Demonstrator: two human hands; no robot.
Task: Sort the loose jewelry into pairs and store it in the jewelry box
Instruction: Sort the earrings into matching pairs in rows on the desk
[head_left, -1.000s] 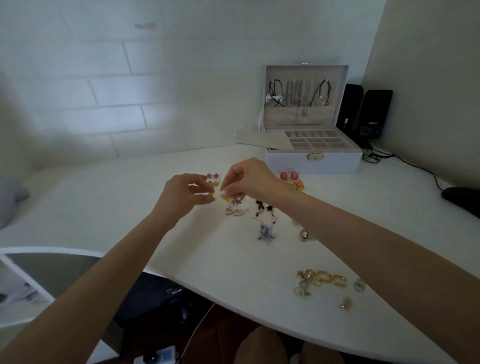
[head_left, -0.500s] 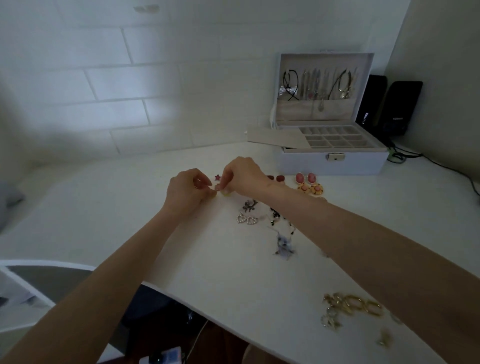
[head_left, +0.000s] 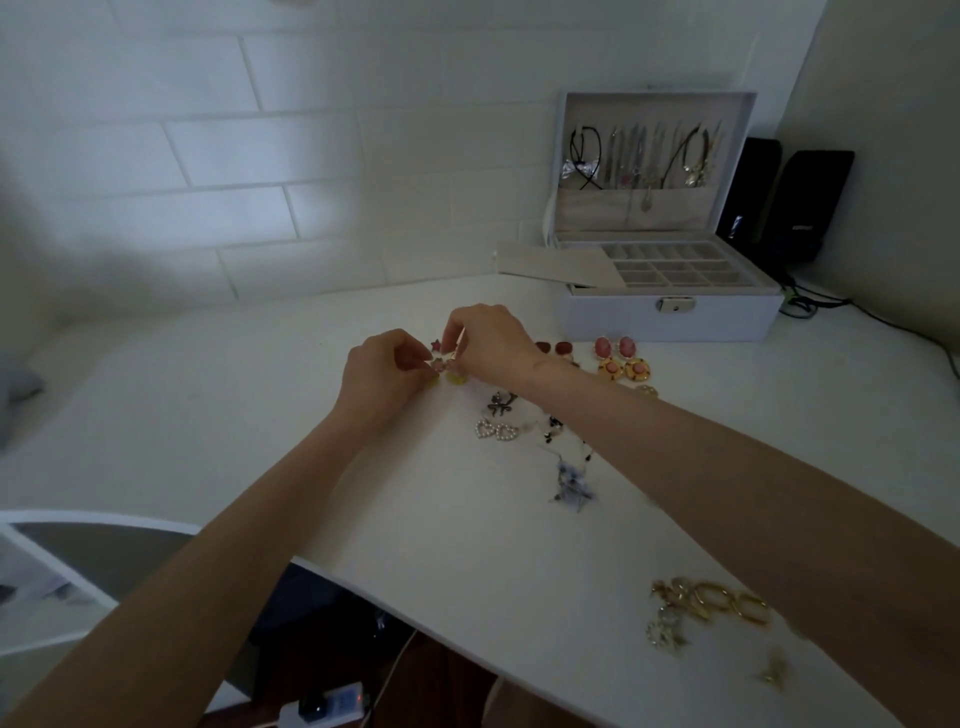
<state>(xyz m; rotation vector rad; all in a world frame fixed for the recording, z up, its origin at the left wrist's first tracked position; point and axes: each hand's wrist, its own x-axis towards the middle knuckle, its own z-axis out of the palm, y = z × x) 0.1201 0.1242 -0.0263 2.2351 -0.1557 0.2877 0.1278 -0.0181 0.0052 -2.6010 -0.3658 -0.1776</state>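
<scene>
My left hand (head_left: 382, 371) and my right hand (head_left: 491, 340) meet over the white desk, and each pinches a small pink-and-yellow earring (head_left: 451, 371) between its fingertips. A red star stud (head_left: 435, 345) lies just behind them. Loose jewelry lies to the right: pearl heart earrings (head_left: 496, 430), a dark dragonfly piece (head_left: 500, 406), pink oval earrings (head_left: 615, 347), yellow round earrings (head_left: 623, 370) and gold chain earrings (head_left: 711, 605). The white jewelry box (head_left: 667, 319) stands open at the back right, its small compartments showing.
A loose tray lid (head_left: 556, 262) leans out from the box's left side. Two black speakers (head_left: 789, 202) and cables stand behind the box by the wall. The desk's curved front edge (head_left: 363, 582) runs under my forearms, with a power strip (head_left: 332, 704) on the floor below.
The view has shifted left and down, so the box sits farther right in the frame. Both hands have closed in on each other and sunk a little toward the desk with the small earrings.
</scene>
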